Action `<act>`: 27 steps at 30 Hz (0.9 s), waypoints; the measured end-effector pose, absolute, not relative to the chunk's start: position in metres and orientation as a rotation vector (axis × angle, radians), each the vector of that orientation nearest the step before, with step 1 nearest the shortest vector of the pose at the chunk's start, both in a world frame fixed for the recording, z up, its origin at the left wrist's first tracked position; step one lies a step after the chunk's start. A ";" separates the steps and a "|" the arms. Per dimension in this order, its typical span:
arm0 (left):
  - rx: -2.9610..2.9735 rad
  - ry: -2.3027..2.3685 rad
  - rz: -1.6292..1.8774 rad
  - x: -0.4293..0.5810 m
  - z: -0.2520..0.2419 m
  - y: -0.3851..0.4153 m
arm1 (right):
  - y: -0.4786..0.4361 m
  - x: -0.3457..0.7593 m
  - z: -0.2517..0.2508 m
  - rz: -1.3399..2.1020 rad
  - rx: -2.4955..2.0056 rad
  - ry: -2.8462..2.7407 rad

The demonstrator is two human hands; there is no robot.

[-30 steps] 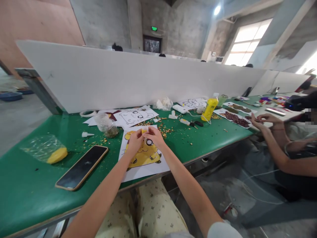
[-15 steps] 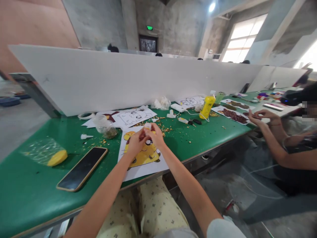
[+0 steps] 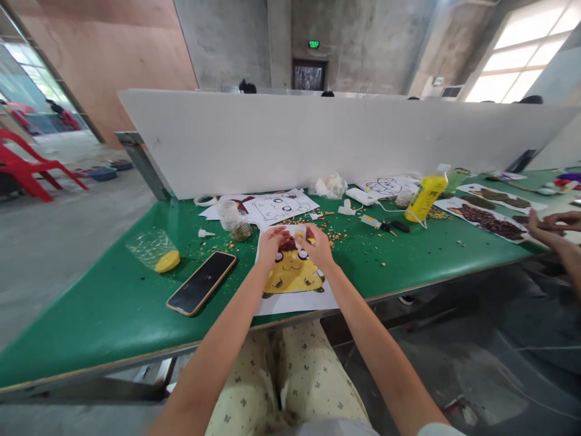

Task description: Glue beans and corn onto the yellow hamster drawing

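Observation:
A sheet with a yellow hamster picture [image 3: 290, 280] lies at the table's front edge, with dark red pieces on the hamster's head between my hands. My right hand [image 3: 319, 248] is closed around a small white bottle with a yellow patch [image 3: 299, 234], held low over the top of the picture. On the picture's upper left side rests my left hand [image 3: 271, 247], its fingers slightly spread with nothing visible in them. Loose yellow and brown grains [image 3: 338, 235] are scattered just beyond my right hand.
A phone [image 3: 202, 283] and a clear jar with a yellow lid [image 3: 167, 261] lie to the left. Behind are line drawings [image 3: 284, 207] and a plastic jar [image 3: 239, 230]. On the right stand a yellow bottle [image 3: 425, 198] and another person's hand [image 3: 551, 227].
My hands were together around the small white-topped thing; now they are apart, with the bottle in my right hand. The view has turned left.

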State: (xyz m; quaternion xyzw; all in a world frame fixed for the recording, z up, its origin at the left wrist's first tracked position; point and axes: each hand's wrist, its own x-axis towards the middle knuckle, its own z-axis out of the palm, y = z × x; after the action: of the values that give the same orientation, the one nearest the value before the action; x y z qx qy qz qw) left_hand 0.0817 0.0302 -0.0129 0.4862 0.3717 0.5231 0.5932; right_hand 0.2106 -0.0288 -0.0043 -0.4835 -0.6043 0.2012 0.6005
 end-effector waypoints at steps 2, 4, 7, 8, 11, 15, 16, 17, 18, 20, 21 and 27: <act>1.072 0.851 1.221 0.080 -0.010 0.028 | -0.029 0.210 -0.005 0.469 -1.121 -1.425; 1.028 0.834 1.221 0.078 -0.008 0.027 | -0.028 0.210 -0.005 0.469 -1.124 -1.443; 0.972 0.817 1.220 0.075 -0.007 0.028 | -0.028 0.210 -0.007 0.480 -1.122 -1.464; 0.956 0.815 1.221 0.074 -0.006 0.029 | -0.028 0.209 -0.007 0.490 -1.118 -1.470; 0.921 0.813 1.224 0.071 -0.006 0.031 | -0.029 0.208 -0.007 0.523 -1.109 -1.478; 0.904 0.809 1.216 0.070 -0.007 0.031 | -0.030 0.208 -0.006 0.538 -1.111 -1.420; 0.902 0.808 1.213 0.071 -0.007 0.031 | -0.029 0.208 -0.005 0.534 -1.115 -1.386; 0.901 0.808 1.210 0.071 -0.007 0.031 | -0.029 0.209 -0.004 0.525 -1.120 -1.343; 0.900 0.808 1.207 0.071 -0.007 0.031 | -0.029 0.210 -0.004 0.511 -1.127 -1.291; 0.898 0.809 1.203 0.071 -0.008 0.032 | -0.027 0.213 -0.003 0.478 -1.146 -1.167; 0.897 0.809 1.202 0.071 -0.009 0.032 | -0.026 0.215 -0.003 0.467 -1.156 -1.099; 0.923 0.830 1.216 0.072 -0.009 0.032 | -0.017 0.236 -0.008 0.552 -1.211 -0.717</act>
State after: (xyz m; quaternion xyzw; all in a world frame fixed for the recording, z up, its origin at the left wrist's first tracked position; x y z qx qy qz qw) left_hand 0.0723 0.0320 -0.0091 0.4057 0.3646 0.5342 0.6458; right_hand 0.2357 -0.0166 -0.0078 -0.5496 -0.3253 0.2506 0.7276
